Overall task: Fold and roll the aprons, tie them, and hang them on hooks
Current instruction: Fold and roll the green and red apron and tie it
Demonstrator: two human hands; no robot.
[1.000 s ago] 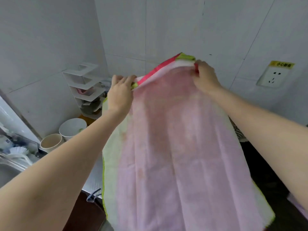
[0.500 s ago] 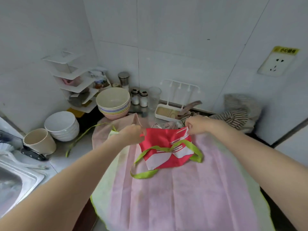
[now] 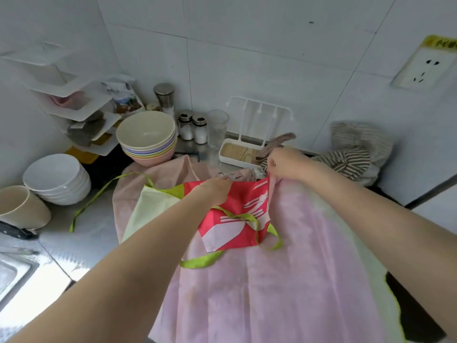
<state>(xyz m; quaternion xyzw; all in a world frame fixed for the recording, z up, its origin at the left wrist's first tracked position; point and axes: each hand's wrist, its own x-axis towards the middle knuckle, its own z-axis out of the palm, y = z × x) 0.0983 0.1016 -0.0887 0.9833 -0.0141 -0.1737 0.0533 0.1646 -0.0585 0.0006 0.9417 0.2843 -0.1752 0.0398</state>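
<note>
Flat, thin pink apron (image 3: 284, 280), creased

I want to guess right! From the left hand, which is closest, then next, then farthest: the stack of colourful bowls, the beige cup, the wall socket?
1. Stack of colourful bowls, just behind the left hand.
2. Beige cup, far left.
3. Wall socket, up on the right wall.

Apron (image 3: 284, 280) pink, bib red-white, straps (image 3: 202, 261) lime; striped brown-white cloth (image 3: 346, 159); bowls (image 3: 58, 178) white.
</note>
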